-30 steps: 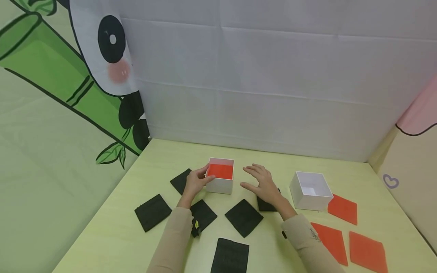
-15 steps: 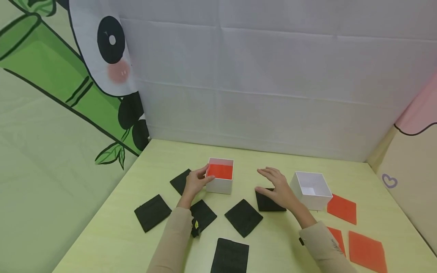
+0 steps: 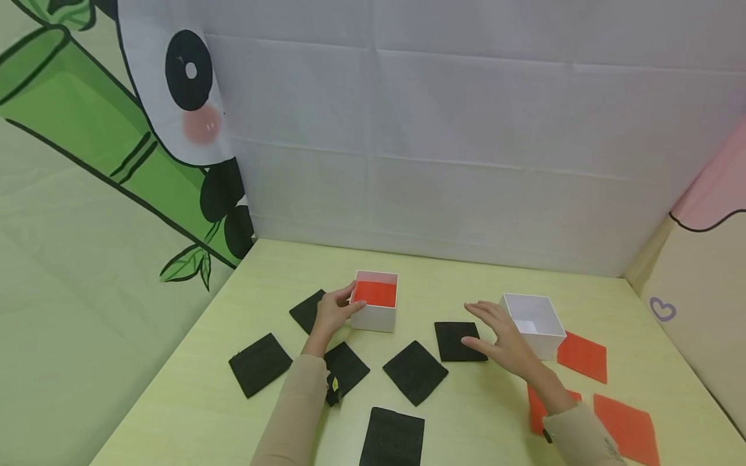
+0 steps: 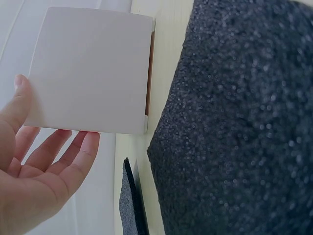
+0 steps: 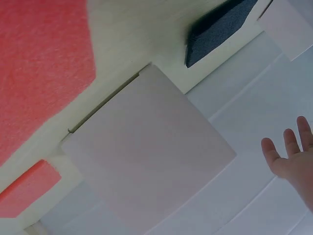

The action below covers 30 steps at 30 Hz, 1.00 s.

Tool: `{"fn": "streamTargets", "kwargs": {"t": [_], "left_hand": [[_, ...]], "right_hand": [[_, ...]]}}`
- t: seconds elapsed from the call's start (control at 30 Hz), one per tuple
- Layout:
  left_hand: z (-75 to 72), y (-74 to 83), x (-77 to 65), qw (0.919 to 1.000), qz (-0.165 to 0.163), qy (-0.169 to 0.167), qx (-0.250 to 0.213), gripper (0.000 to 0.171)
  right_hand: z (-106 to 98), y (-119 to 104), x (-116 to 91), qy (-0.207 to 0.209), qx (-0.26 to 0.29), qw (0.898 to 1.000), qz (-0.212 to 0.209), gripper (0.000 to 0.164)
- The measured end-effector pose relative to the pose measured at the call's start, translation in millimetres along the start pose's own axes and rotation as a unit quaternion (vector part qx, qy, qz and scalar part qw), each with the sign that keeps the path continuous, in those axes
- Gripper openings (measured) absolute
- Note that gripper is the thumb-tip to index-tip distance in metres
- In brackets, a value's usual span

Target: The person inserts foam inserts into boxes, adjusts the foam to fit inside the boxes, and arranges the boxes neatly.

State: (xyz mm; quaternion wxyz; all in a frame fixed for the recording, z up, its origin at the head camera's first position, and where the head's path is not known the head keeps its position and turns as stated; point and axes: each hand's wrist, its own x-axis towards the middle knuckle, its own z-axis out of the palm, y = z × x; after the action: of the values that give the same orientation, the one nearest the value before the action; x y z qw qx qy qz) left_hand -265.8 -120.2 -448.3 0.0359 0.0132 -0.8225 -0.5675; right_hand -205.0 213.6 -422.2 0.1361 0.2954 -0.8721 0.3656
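On the table's far side stands a white box (image 3: 373, 318) with a red foam square (image 3: 375, 294) inside. My left hand (image 3: 331, 314) holds this box at its left side, the thumb at the near rim; in the left wrist view the fingers lie along the box wall (image 4: 90, 71). Bare and with spread fingers, my right hand (image 3: 506, 340) hovers just left of a second white box (image 3: 543, 344), over the table. That second box has no foam visible in it. A black foam square (image 3: 458, 342) lies by the right hand's fingertips.
Several black foam squares lie about the left and middle, among them one in front (image 3: 393, 437) and one at far left (image 3: 259, 364). Red foam squares lie at the right, such as one beside the second box (image 3: 584, 357). A white cloth wall (image 3: 443, 162) backs the table.
My right hand has moved right, away from the box with the red foam and towards the second white box. The left hand stays at its box.
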Motion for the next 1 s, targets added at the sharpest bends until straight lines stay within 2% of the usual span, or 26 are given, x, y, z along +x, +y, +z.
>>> {"fn": "streamTargets", "kwargs": {"t": [0.17,0.4,0.77,0.9,1.0], "left_hand": [[1.0,-0.3,0.9,1.0000,0.000,-0.001,0.001,0.057],[3.4,-1.3,2.3,1.0000,-0.006,0.003,-0.006,0.057],[5.3,0.2,3.5,0.9999,-0.010,0.008,-0.003,0.057],[5.7,0.8,2.9,0.9999,-0.007,0.009,-0.002,0.057],[6.7,0.5,3.3,0.9999,-0.010,0.009,-0.003,0.057]], "right_hand": [[-6,3,-13,0.002,-0.005,1.000,0.003,0.059],[-14,8,-30,0.016,-0.039,0.999,-0.015,0.061],[-32,15,-59,0.010,-0.057,0.998,0.019,0.063],[-40,18,-66,0.004,-0.065,0.998,0.008,0.068],[-45,21,-71,0.002,-0.064,0.998,-0.016,0.072]]}}
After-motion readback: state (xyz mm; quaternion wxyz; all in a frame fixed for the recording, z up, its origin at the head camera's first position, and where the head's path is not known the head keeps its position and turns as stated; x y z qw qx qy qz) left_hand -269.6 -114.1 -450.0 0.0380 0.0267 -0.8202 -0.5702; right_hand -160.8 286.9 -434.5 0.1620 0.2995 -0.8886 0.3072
